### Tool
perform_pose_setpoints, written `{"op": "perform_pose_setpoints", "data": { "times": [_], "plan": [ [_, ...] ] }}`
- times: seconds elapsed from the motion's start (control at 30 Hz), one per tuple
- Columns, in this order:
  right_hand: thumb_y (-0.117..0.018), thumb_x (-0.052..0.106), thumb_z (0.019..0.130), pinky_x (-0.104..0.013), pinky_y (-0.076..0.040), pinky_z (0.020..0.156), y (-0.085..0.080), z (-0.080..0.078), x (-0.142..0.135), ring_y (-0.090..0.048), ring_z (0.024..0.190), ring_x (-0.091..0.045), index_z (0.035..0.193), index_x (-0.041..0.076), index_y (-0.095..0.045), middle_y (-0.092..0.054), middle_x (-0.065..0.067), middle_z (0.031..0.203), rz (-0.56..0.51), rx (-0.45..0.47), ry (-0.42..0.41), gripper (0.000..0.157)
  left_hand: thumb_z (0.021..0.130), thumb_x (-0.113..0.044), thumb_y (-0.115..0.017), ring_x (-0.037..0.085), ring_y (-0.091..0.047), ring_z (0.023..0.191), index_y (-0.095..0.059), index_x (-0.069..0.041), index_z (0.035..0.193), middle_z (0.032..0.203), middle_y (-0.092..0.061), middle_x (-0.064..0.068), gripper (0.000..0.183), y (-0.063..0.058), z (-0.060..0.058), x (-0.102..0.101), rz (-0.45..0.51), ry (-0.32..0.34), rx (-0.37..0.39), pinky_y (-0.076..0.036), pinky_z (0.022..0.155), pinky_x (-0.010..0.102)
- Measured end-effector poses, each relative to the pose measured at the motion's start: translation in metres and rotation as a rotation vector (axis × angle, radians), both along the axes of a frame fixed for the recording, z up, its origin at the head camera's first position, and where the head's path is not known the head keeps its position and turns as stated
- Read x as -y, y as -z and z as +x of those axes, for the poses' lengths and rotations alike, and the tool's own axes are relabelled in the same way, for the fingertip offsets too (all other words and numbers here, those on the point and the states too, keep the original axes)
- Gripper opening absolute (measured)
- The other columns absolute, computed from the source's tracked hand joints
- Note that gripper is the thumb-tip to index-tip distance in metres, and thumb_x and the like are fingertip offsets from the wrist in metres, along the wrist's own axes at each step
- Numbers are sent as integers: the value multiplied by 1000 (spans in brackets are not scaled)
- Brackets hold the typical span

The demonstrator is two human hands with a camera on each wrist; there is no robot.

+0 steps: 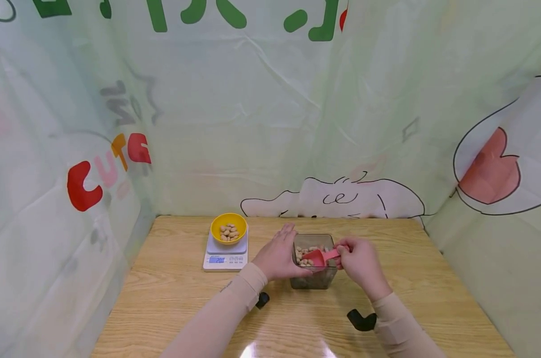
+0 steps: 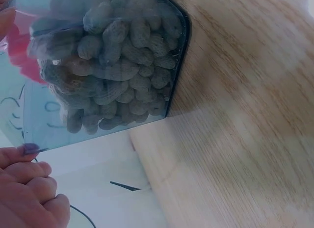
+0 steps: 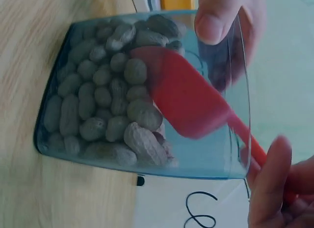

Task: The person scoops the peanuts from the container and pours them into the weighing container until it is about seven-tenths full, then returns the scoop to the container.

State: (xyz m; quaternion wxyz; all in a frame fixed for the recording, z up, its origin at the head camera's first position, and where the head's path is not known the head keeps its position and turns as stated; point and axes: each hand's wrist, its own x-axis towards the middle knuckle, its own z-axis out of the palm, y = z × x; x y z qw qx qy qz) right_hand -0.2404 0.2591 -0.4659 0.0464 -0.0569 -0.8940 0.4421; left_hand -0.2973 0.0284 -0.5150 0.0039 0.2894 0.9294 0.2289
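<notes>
A see-through grey container [image 1: 312,281] of unshelled peanuts [image 3: 103,98] stands on the wooden table. My left hand [image 1: 279,254] grips its left side near the rim, thumb on the near wall and fingers toward the back. The pink-red scoop [image 1: 316,257] is inside the container, its bowl tilted down among the top peanuts. By its handle, my right hand [image 1: 361,262] holds the scoop at the right rim. In the right wrist view, the scoop [image 3: 189,98] shows through the wall, peanuts touching its edge. How full it is cannot be seen.
Left of the container, a white kitchen scale [image 1: 225,264] with a lit display carries a yellow bowl [image 1: 215,232] holding several peanuts. A printed curtain [image 1: 198,124] hangs behind the table [image 1: 172,308] and along its sides. Black wrist mounts [image 1: 361,320] hang by both forearms.
</notes>
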Motion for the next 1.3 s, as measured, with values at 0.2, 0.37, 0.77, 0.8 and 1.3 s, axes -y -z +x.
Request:
{"op": "perform_pose_setpoints", "data": {
  "times": [0.2, 0.37, 0.77, 0.8, 1.3],
  "plan": [
    [-59, 2, 108, -24, -59, 59, 2, 3, -1, -70, 70, -16, 111, -5, -76, -77, -16, 89, 122, -129, -109, 19, 77, -76, -83, 27, -29, 167, -39, -9, 164, 179, -29, 12, 118, 4, -3, -2, 12, 1, -5, -32, 134, 42],
    [-60, 0, 107, -25, -62, 60, 6, 4, -1, -70, 69, -16, 111, -5, -76, -76, -19, 90, 100, -119, -90, 18, 78, -76, -82, 26, -28, 167, -38, -9, 165, 180, -26, 10, 119, 2, -1, -1, 15, 1, 5, -32, 135, 43],
    [-58, 11, 107, -24, -65, 60, 6, 5, 11, -73, 62, -9, 116, -11, -75, -78, -19, 90, -142, 68, 117, 29, 78, -74, -83, 26, -25, 168, -35, -9, 167, 181, -23, 8, 120, 0, 4, 1, 16, -1, 19, -31, 135, 42],
    [-59, 11, 107, -24, -64, 60, 6, 5, 11, -74, 63, -9, 117, -11, -75, -78, -19, 91, -137, 63, 117, 28, 78, -74, -84, 26, -25, 168, -35, -9, 167, 181, -23, 8, 120, 1, 4, 1, 19, -2, 19, -31, 135, 42],
    [-61, 4, 107, -26, -58, 56, 5, 3, 14, -70, 69, -17, 111, -2, -79, -78, -15, 88, 129, -72, -115, 19, 79, -71, -85, 25, -27, 167, -34, -10, 168, 180, -28, 9, 119, 6, -1, 1, 61, -7, 33, -33, 134, 43]
  ]
}}
